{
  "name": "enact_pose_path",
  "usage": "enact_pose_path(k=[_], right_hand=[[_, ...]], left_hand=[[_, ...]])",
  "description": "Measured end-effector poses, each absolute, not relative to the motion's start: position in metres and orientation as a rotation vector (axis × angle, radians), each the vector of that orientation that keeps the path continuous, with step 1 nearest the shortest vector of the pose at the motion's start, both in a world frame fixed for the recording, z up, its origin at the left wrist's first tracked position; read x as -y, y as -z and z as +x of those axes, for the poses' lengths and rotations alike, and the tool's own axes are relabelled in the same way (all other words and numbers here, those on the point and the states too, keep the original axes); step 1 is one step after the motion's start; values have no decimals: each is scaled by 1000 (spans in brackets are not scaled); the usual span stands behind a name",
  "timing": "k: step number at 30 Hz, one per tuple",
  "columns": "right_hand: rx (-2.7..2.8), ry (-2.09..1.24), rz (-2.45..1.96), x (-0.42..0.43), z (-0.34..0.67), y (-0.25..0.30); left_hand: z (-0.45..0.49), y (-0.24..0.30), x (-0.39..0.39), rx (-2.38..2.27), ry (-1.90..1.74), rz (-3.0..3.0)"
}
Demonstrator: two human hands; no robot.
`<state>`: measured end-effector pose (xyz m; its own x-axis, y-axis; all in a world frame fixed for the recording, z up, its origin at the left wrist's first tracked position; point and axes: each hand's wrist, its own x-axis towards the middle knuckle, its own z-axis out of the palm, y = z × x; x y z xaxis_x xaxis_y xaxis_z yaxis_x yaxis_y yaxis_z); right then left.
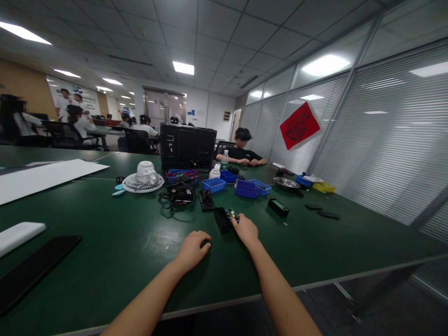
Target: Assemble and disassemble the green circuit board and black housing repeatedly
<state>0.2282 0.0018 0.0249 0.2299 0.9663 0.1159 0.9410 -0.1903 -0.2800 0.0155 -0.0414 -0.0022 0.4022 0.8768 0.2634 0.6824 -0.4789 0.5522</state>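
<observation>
Here, low in the middle of the frame, the right hand (245, 229) pinches a small part (232, 215) with coloured bits. Its fingertips are closed on the part and hold it against the near end of a small black box (222, 219) that lies on the green table (115, 252). The left hand (193, 249), just left of it and apart from it, rests palm down with fingers loosely curled. A dark patch sits under its tips, and I cannot tell whether it grips anything.

The work looks midway. Part and box meet at the fingertips, but whether the part is seated in the box is too small to tell.

Further up the frame lie a white fan (144, 179), a tangle of cable (177, 196), blue trays (213, 185) and a second black block (278, 207), none touched by either hand. A person (241, 154) sits at the far end.
</observation>
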Motion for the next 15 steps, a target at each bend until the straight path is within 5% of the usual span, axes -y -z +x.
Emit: enact_pose_path(k=[15], right_hand=[[1412,-462,-2069,-12,253,-30]], left_hand=[[16,-2,43,-1354,-749,2295]])
